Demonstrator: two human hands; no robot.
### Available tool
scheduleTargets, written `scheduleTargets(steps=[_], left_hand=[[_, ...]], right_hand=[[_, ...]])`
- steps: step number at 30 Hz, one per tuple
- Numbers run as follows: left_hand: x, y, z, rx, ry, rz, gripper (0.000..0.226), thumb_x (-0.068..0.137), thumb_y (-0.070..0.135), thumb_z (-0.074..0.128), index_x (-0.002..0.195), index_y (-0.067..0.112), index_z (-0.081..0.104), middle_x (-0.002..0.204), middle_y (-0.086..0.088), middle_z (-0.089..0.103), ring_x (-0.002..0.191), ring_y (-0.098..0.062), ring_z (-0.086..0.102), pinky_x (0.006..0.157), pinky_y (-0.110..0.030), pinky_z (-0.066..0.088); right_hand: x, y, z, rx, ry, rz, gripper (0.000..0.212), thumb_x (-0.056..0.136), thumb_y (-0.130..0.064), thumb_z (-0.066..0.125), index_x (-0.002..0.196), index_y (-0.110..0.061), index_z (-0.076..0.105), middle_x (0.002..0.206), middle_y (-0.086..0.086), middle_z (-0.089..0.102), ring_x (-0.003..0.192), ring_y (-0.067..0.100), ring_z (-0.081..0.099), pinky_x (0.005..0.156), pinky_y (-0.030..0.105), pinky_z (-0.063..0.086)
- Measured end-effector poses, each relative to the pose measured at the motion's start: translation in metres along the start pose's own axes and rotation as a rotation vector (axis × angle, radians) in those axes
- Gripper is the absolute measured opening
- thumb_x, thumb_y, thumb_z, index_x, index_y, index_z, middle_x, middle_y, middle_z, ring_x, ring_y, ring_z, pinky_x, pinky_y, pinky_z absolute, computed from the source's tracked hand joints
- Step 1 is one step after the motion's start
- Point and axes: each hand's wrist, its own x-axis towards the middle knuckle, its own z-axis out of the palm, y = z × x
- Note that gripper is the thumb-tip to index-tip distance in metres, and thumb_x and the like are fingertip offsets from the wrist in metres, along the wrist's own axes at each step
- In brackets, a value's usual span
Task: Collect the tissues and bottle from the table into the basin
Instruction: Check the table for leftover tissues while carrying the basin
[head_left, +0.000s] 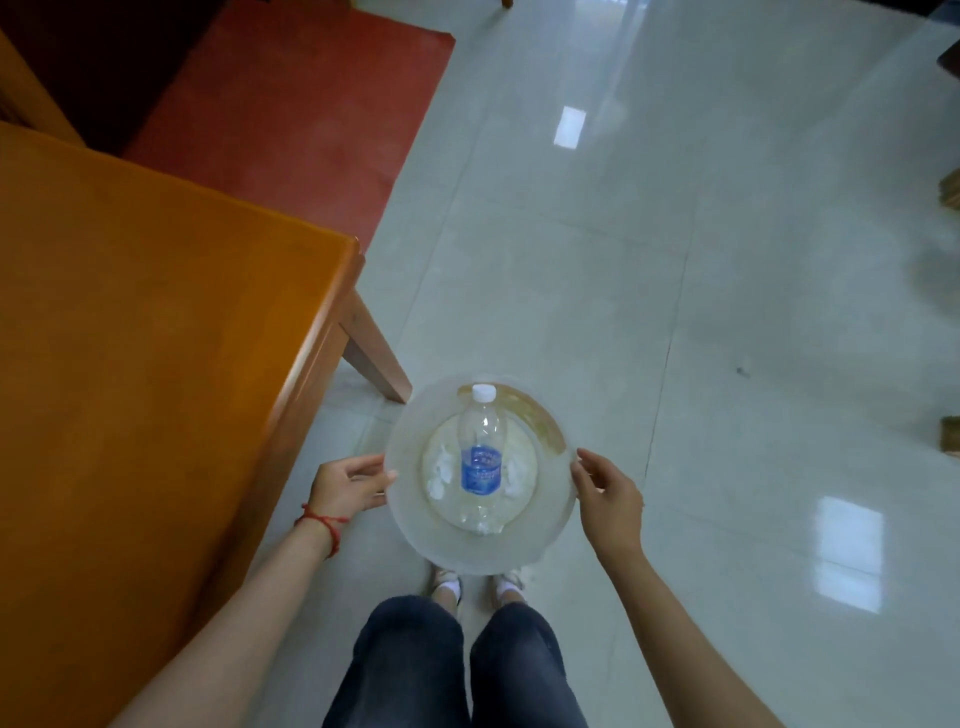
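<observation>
glossy pale tile floor (675, 260), red rug (291, 124) on it, orange desk (145, 312) standing beside, basin (415, 530) at my feet

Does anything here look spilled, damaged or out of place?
Nothing looks spilled or broken. The bottle lies on its side in the basin among crumpled tissues, cap on. One oddity: a brownish stain arcs along the basin's inner wall on its far right side. The left hand and right hand flank the rim.
</observation>
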Motion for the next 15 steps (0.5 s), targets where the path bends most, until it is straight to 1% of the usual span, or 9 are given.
scheduleTargets(steps=[2,3,4,5,6,8,11,13,15], left_hand=[[0.021,-0.006,0.005,-0.01,0.018,-0.027,0.046,0.077,-0.005,0.064,0.121,-0.012,0.05,0.101,-0.015,0.055,0.089,-0.027,0.056,0.071,-0.03,0.054],[0.033,-0.01,0.008,-0.016,0.024,-0.039,0.046,0.077,-0.006,0.064,0.12,-0.012,0.05,0.101,-0.015,0.055,0.088,-0.028,0.056,0.067,-0.027,0.055],[0.044,-0.015,0.01,-0.023,0.03,-0.05,0.046,0.077,-0.007,0.064,0.12,-0.013,0.05,0.101,-0.016,0.055,0.088,-0.028,0.056,0.059,-0.021,0.056],[0.056,-0.02,0.014,-0.032,0.04,-0.061,0.045,0.077,-0.008,0.063,0.12,-0.013,0.05,0.101,-0.016,0.055,0.086,-0.028,0.056,0.052,-0.015,0.055],[0.068,-0.026,0.016,-0.04,0.053,-0.072,0.045,0.077,-0.008,0.063,0.12,-0.013,0.05,0.101,-0.016,0.056,0.082,-0.027,0.057,0.049,-0.013,0.054],[0.091,-0.04,0.022,-0.057,0.072,-0.091,0.043,0.077,-0.009,0.062,0.119,-0.013,0.051,0.1,-0.016,0.056,0.071,-0.021,0.057,0.048,-0.012,0.053],[0.127,-0.065,0.031,-0.078,0.087,-0.128,0.042,0.078,-0.009,0.061,0.119,-0.012,0.051,0.101,-0.016,0.057,0.067,-0.015,0.056,0.047,-0.012,0.053],[0.15,-0.082,0.037,-0.099,0.114,-0.159,0.042,0.078,-0.01,0.06,0.119,-0.012,0.051,0.102,-0.016,0.057,0.066,-0.016,0.056,0.046,-0.011,0.052],[0.173,-0.1,0.043,-0.112,0.129,-0.186,0.042,0.079,-0.009,0.06,0.12,-0.011,0.051,0.105,-0.019,0.058,0.071,-0.023,0.057,0.048,-0.012,0.053]], right_hand=[[0.019,0.011,0.013,-0.01,-0.019,0.015,0.018,0.088,-0.021,0.058,0.103,-0.015,0.067,0.081,-0.017,0.062,0.072,-0.017,0.058,0.06,-0.001,0.041],[0.029,0.017,0.02,-0.017,-0.031,0.023,0.018,0.088,-0.02,0.058,0.103,-0.015,0.067,0.082,-0.015,0.062,0.072,-0.018,0.057,0.06,-0.001,0.041],[0.038,0.023,0.026,-0.023,-0.039,0.032,0.018,0.088,-0.019,0.058,0.103,-0.014,0.067,0.082,-0.015,0.062,0.071,-0.018,0.057,0.059,-0.001,0.042],[0.046,0.029,0.033,-0.028,-0.041,0.042,0.019,0.088,-0.019,0.058,0.104,-0.014,0.067,0.082,-0.015,0.062,0.07,-0.016,0.057,0.059,0.001,0.042],[0.055,0.035,0.04,-0.033,-0.043,0.052,0.019,0.088,-0.019,0.058,0.104,-0.015,0.067,0.082,-0.016,0.062,0.07,-0.014,0.058,0.059,0.003,0.042],[0.072,0.05,0.054,-0.037,-0.047,0.057,0.019,0.087,-0.02,0.058,0.104,-0.015,0.067,0.083,-0.015,0.063,0.071,-0.012,0.058,0.061,0.004,0.042],[0.096,0.076,0.077,-0.048,-0.07,0.06,0.018,0.087,-0.02,0.058,0.103,-0.015,0.067,0.084,-0.012,0.064,0.072,-0.011,0.057,0.063,0.005,0.043],[0.111,0.096,0.093,-0.063,-0.083,0.066,0.018,0.087,-0.02,0.058,0.102,-0.014,0.067,0.086,-0.009,0.065,0.073,-0.01,0.057,0.063,0.005,0.043],[0.127,0.117,0.109,-0.082,-0.107,0.068,0.017,0.087,-0.017,0.058,0.101,-0.013,0.067,0.086,-0.008,0.065,0.072,-0.009,0.057,0.061,0.0,0.041]])
